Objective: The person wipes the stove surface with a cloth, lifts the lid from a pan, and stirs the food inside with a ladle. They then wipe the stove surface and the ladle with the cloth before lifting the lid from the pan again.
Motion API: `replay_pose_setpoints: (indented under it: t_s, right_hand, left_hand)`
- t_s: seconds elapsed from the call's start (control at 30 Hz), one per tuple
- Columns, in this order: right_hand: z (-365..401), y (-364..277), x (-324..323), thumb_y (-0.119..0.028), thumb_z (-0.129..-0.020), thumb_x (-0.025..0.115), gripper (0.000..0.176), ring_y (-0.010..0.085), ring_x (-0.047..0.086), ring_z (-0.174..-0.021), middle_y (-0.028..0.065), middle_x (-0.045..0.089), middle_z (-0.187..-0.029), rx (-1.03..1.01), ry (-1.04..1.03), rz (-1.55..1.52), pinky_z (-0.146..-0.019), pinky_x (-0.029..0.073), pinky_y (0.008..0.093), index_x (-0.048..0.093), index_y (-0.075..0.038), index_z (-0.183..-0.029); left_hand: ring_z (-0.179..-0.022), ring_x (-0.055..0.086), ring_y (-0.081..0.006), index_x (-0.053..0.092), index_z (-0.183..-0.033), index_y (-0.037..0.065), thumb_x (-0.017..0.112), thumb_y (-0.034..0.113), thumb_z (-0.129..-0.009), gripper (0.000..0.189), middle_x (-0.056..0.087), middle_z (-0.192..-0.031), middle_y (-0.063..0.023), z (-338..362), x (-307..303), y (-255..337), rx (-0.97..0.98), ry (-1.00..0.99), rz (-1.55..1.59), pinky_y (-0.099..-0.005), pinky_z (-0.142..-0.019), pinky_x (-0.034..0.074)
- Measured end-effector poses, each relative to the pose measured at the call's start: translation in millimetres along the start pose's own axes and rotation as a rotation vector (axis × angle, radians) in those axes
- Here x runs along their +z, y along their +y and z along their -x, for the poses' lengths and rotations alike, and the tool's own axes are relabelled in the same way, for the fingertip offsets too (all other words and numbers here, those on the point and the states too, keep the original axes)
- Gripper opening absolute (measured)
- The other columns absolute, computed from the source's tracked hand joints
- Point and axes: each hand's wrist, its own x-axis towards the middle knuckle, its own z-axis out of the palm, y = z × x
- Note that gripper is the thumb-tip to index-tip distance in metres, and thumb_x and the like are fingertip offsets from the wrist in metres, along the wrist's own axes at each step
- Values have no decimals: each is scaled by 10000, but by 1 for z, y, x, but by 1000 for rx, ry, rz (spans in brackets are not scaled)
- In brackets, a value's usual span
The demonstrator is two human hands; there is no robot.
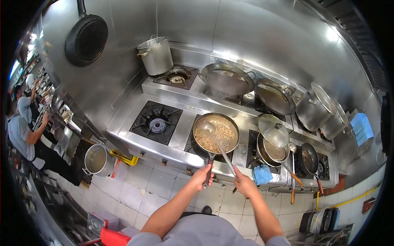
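Note:
A frying pan with chopped brownish food in pale liquid sits on a front burner. My left hand is closed round the pan's dark handle. In my right hand is the long handle of a metal ladle, whose bowl rests in the food at the pan's left side. Just right of the pan, a blue cloth lies at the stove's front edge, beside a pan with a glass lid.
Behind stand two wide pans and tall pots. A pot is at the back left, near an unoccupied burner. A bucket-like pot stands on the floor. Two people are at far left.

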Motion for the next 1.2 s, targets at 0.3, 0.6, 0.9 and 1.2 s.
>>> replay_pose_setpoints:
  t_s: [0.3,0.6,0.9,1.2]
  right_hand:
    - [41,47,-56,-132,-787,558,671,362,570,-872,188,592,-964,-11,118,156,-747,453,420,251,-246,-1373]
    - [78,13,-25,-140,-805,560,680,261,565,-695,157,581,-806,223,-75,-518,-695,457,340,222,-169,-1395]
    - [101,21,-52,-154,-821,552,663,291,547,-659,164,559,-790,142,-189,-293,-666,454,355,219,-191,-1393]
    - [114,2,-87,-148,-853,536,628,144,501,-543,55,486,-691,204,-251,-536,-529,449,296,227,-207,-1397]
  left_hand:
    - [-465,452,-124,468,-1005,118,439,397,-912,296,494,-662,-18,3,0,-1,-3,36,-13,-276,-395,390]
    - [-448,453,-120,461,-1029,112,438,399,-911,311,492,-664,-25,2,0,-2,-2,48,-31,-270,-377,393]
    - [-450,451,-112,462,-1063,101,427,400,-915,335,490,-676,-31,-1,-3,-6,6,38,-44,-260,-372,387]
    - [-449,438,-101,451,-1118,88,414,407,-919,377,483,-676,-18,3,-9,-15,32,76,-139,-252,-372,380]
